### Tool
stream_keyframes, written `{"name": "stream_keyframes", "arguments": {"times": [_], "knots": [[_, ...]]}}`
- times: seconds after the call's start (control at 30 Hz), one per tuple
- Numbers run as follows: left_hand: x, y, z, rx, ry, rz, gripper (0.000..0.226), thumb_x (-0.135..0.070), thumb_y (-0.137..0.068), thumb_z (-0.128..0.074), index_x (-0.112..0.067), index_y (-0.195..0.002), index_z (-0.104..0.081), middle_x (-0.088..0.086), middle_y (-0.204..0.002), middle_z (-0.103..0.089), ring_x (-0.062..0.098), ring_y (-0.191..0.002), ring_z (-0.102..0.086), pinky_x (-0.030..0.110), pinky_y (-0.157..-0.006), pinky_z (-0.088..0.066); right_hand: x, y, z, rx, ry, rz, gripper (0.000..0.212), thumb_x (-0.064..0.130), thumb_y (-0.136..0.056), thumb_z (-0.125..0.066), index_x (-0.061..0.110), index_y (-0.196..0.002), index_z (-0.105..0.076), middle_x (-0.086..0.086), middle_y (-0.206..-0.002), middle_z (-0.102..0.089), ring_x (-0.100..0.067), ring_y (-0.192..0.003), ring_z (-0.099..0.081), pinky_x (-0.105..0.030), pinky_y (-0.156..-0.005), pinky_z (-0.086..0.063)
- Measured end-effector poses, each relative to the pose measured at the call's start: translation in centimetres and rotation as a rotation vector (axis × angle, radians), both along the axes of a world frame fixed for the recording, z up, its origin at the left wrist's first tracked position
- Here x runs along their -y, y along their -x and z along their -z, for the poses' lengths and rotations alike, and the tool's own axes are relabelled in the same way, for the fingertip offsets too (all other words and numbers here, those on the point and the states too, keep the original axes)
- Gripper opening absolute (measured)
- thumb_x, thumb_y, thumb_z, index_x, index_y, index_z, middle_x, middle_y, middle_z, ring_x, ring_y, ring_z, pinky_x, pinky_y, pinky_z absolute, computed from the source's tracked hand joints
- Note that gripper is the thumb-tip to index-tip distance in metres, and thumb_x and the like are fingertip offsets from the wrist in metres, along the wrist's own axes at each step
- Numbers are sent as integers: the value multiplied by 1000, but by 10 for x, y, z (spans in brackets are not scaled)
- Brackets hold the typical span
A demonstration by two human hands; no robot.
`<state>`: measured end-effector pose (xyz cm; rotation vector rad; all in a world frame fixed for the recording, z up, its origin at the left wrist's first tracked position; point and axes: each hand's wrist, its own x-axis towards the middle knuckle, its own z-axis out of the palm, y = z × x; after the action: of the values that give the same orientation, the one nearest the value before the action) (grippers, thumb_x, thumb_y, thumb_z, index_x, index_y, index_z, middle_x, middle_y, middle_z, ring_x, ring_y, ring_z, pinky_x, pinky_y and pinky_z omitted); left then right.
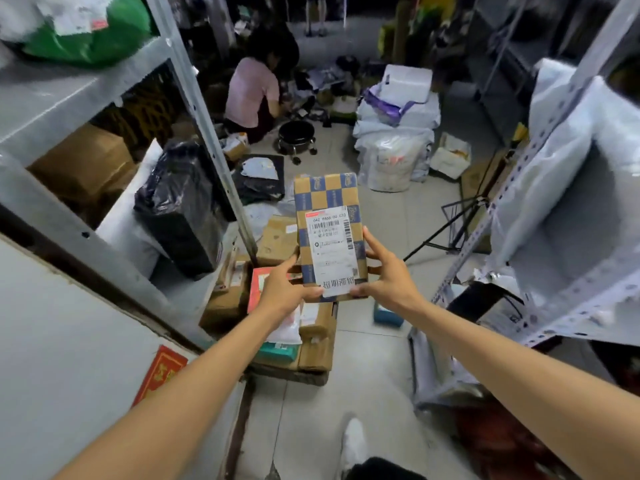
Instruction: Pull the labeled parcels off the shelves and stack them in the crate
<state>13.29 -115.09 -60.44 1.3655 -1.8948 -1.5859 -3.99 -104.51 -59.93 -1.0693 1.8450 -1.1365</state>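
Both hands are up: left hand (284,289) and right hand (384,275) grip the checkered parcel (329,202) at its lower end, fingers (369,239) curled round its edges, above a pile of boxes (313,351). The left shelf (69,98) and right shelf (519,202) crowd a narrow floor (367,375). Ahead, a crouching person (251,95), stool (296,135) and white bags (394,157) fill the aisle.

A black stool (296,135) stands on the tiled floor (367,375). Left of it rises a grey rack (194,98), right of it a perforated rack (517,168).
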Motion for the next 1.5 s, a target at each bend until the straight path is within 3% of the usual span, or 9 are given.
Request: {"name": "stream_keyframes", "arguments": {"times": [0.13, 0.3, 0.47, 0.57, 0.7, 0.93, 1.13, 1.33, 1.5], "knots": [[38, 29, 10, 19, -15, 26, 79, 1, -73, -79, -16, -142, -45, 2, -135, -58, 20, -125, -51, 27, -96, -44, 33, 27, 14, 52, -51, 23, 110, -6, -70, -79, 35, -152, -18, 27, -109, -44, -11, -110, -52, -16, -63, -56], [81, 52, 32, -12, -103, 16, 81, 6, -76, -75, -15, -146, -39, 1, -135, -57, 11, -116, -53, 7, -70, -48, 77, 46, 38, 108, -113, 52, 108, -6, -71, -79, 33, -153, -19, 14, -120, -50, -15, -112, -57, -24, -69, -59], [128, 66, 77, 20, -240, -18, 82, 7, -74, -75, -15, -145, -41, 4, -136, -57, 16, -111, -59, 17, -74, -52, 121, 58, 82, 195, -188, 75, 106, -11, -72, -75, 37, -151, -23, 20, -114, -55, -15, -106, -61, -20, -59, -56], [156, 70, 121, 42, -296, -14, 73, 13, -77, -71, -11, -141, -45, 8, -126, -62, 10, -93, -61, 10, -57, -51, 152, 63, 126, 220, -254, 95, 106, -10, -70, -77, 34, -151, -25, 10, -121, -56, -16, -109, -60, -20, -61, -56], [186, 70, 202, 104, -321, -33, 64, 18, -77, -65, -10, -133, -54, 8, -113, -67, 8, -83, -62, 13, -54, -52, 185, 59, 210, 257, -358, 111, 103, -12, -68, -76, 26, -151, -28, 7, -118, -58, -19, -106, -62, -27, -66, -60], [188, 64, 340, 260, -262, -35, 63, 11, -77, -59, -27, -127, -59, -9, -108, -66, 9, -95, -63, 8, -64, -50, 198, 41, 358, 325, -518, 153, 109, -9, -64, -76, 33, -151, -27, 4, -125, -58, -21, -109, -62, -46, -82, -59], [170, 50, 423, 402, -184, -51, 61, -3, -76, -58, -35, -127, -55, -3, -123, -65, 23, -114, -60, 45, -93, -53, 203, 29, 423, 410, -584, 151, 107, -17, -70, -69, 35, -152, -23, 6, -122, -52, -24, -115, -56, -36, -66, -61], [166, 56, 425, 539, -54, 16, 64, 0, -84, -64, -18, -142, -44, 6, -132, -54, 24, -125, -46, 40, -108, -40, 204, 20, 447, 473, -623, 222, 108, -21, -71, -66, 34, -152, -21, 0, -131, -50, -28, -120, -53, -36, -61, -61], [172, 54, 414, 544, -13, 121, 72, 6, -84, -61, -22, -146, -39, 6, -127, -52, 23, -120, -48, 33, -103, -44, 208, 20, 444, 448, -633, 201, 106, -17, -73, -69, 31, -154, -19, 3, -125, -51, -17, -113, -51, -29, -60, -59]]}}
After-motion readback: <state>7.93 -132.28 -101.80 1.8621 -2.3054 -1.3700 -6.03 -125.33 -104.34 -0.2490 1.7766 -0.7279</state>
